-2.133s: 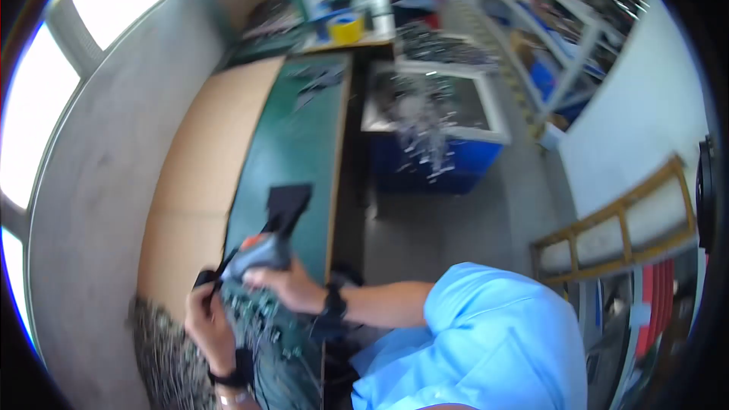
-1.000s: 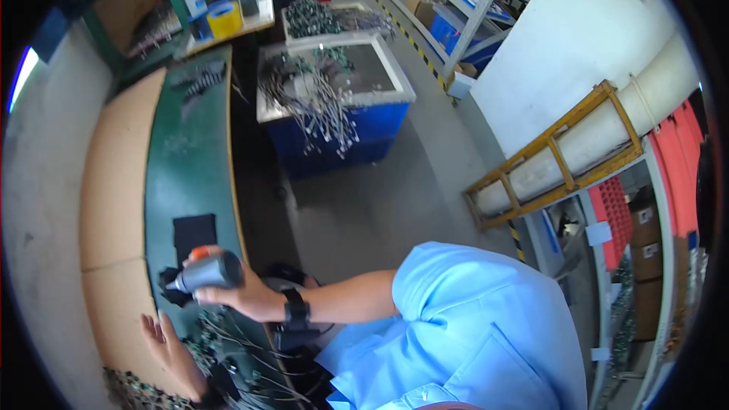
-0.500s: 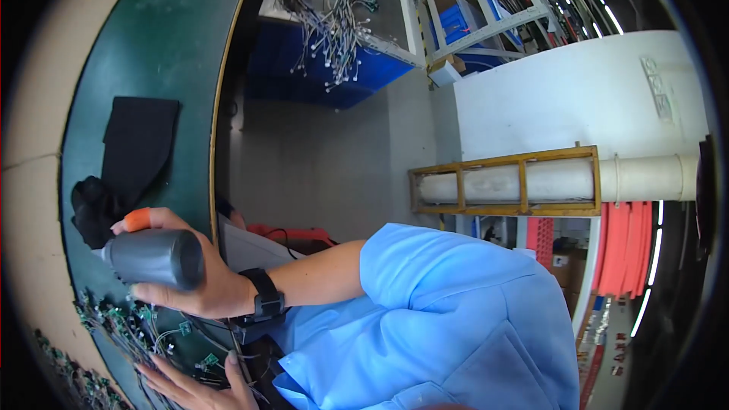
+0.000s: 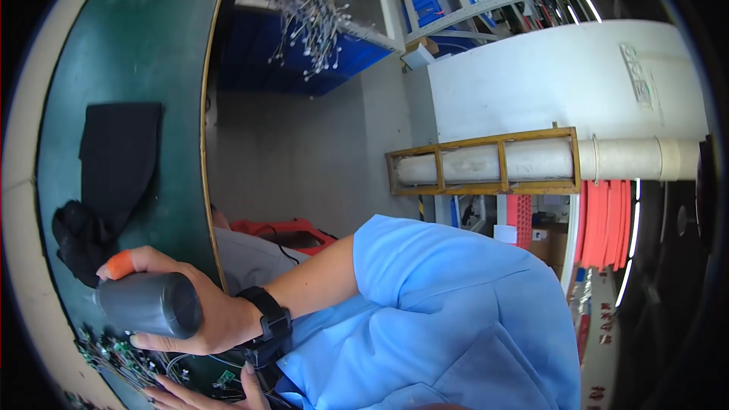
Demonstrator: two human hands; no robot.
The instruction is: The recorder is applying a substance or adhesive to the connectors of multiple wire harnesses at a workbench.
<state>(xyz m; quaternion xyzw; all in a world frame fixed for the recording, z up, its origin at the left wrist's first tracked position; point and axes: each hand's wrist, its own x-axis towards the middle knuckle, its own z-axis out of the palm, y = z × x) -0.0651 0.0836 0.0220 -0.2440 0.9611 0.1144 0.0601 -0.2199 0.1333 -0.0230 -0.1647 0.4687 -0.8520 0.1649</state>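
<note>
In my right hand is a dark grey squeeze bottle, gripped around its sides. It lies tilted over, with its pale, narrow tip on the side away from my wrist. One fingertip on this hand has an orange cover, and a black band is around the wrist. My left hand is partly cut off by the lower edge, its fingers spread beside a bundle of thin wires with small green and white pieces on their ends. A crumpled black cloth with a flat folded length lies near the orange-covered finger.
A green tabletop with a wooden edge runs along the left. Beyond it stands a blue-sided table with many wires draped over it. A red chair is near the table edge. Farther off are shelving with boxes and a wooden-framed white pipe.
The whole view has shifted a little. My right hand and the bottle are slightly lower in the picture and farther from the black cloth. My left hand has sunk slightly toward the lower edge.
</note>
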